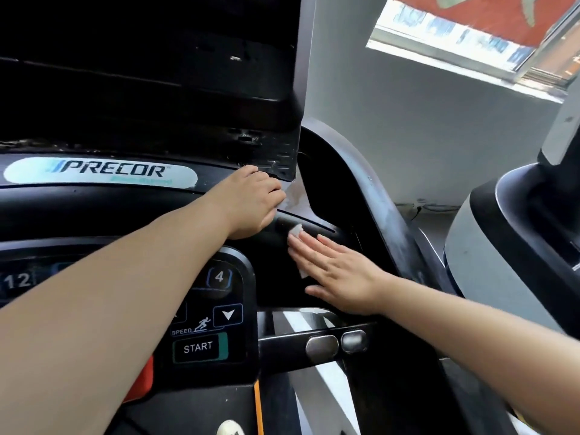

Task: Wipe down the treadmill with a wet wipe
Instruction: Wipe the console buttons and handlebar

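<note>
my right hand presses the wet wipe flat with fingers spread wide, while my left hand curls clenched on the treadmill console edge to brace me.

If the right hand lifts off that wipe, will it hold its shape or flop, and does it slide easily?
The wipe is probably floppy: it lies thin and crumpled under the right hand, edges curling past the fingers. It likely weighs almost nothing. On the smooth black console it should slide readily, though wetness may make it cling.

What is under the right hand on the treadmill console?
A white wet wipe lies flat under the right hand, pressed against the black console recess. Only its edges show beyond the fingers; the rest is covered.
</note>
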Demonstrator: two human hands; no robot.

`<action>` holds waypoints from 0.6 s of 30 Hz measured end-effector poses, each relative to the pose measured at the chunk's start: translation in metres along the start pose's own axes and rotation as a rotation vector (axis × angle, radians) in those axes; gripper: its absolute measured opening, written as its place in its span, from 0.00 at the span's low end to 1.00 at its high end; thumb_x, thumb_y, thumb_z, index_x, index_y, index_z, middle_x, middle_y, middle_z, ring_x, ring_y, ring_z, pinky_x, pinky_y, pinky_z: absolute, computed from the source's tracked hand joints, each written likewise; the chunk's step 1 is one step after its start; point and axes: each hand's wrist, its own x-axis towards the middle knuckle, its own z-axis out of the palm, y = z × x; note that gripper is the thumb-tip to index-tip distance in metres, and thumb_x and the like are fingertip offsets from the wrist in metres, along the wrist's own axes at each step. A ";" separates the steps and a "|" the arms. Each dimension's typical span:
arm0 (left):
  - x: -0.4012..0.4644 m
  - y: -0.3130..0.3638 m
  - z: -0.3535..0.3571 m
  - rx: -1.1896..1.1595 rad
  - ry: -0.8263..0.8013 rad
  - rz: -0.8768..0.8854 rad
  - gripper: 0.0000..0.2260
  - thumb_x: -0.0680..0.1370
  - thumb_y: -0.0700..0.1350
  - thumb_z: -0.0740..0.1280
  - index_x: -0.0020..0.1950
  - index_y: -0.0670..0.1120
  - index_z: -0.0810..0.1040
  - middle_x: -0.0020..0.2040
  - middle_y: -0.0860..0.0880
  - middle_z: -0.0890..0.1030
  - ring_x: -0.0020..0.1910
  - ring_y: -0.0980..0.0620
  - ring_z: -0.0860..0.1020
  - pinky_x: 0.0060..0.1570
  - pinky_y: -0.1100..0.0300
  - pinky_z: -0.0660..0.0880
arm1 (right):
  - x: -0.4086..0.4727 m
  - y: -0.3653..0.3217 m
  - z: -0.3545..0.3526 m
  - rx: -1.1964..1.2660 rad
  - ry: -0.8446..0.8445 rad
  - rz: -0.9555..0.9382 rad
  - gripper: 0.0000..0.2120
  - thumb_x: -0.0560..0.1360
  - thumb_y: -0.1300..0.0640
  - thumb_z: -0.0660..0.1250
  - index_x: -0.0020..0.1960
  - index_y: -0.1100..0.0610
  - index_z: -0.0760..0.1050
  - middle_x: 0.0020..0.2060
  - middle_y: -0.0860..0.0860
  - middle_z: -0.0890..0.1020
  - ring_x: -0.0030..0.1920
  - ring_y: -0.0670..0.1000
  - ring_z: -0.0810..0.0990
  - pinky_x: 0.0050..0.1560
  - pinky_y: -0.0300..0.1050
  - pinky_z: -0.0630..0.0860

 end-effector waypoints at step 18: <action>-0.001 -0.004 0.011 0.014 0.091 0.034 0.25 0.73 0.52 0.47 0.50 0.44 0.82 0.48 0.46 0.82 0.45 0.44 0.80 0.54 0.51 0.72 | 0.007 0.061 0.006 -0.441 -0.099 -0.662 0.27 0.78 0.46 0.48 0.73 0.56 0.64 0.73 0.47 0.65 0.73 0.46 0.56 0.75 0.47 0.41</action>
